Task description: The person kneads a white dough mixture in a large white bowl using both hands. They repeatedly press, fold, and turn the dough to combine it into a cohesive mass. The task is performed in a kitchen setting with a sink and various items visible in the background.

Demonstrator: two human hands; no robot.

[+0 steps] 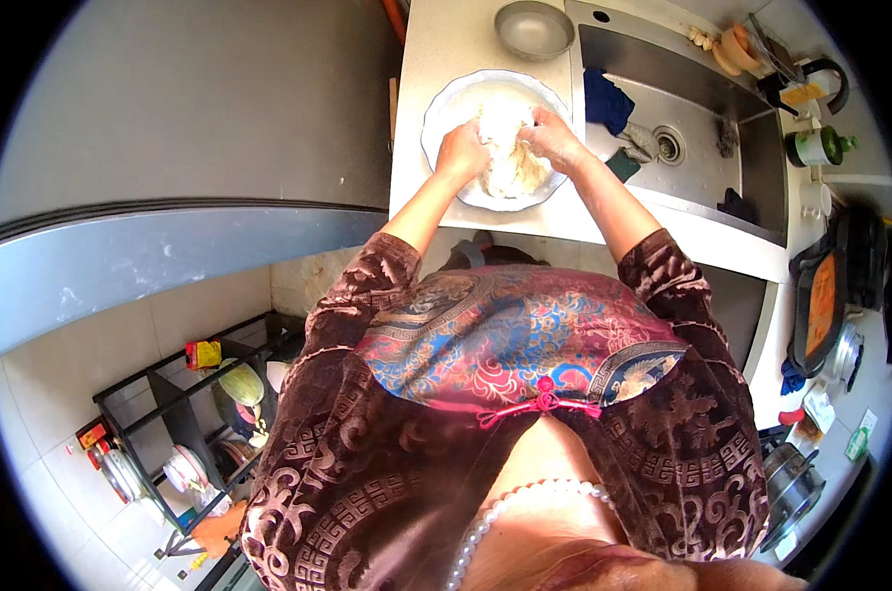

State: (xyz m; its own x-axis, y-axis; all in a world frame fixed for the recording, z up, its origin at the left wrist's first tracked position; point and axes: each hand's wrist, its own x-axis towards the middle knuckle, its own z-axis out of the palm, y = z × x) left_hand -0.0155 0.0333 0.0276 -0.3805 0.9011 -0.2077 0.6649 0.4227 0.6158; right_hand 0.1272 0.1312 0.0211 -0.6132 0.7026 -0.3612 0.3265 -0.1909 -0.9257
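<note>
A large white bowl with a wavy rim (440,111) stands on the pale counter, holding a rough mass of floury dough (511,166). My left hand (462,151) is in the bowl at the dough's left side, its fingers curled into it. From the right, my right hand (551,139) grips the dough's upper right part, with flour on the fingers. Bright glare washes out the dough between the hands. Beyond the white bowl is a grey metal bowl (536,31), which looks empty.
Right of the counter lies a steel sink (701,173) with a dark blue cloth (607,100) and a green scouring pad (623,165). A green bottle (819,146) stands behind it. A large grey panel (195,111) borders the left; a black shelf rack (158,402) stands lower left.
</note>
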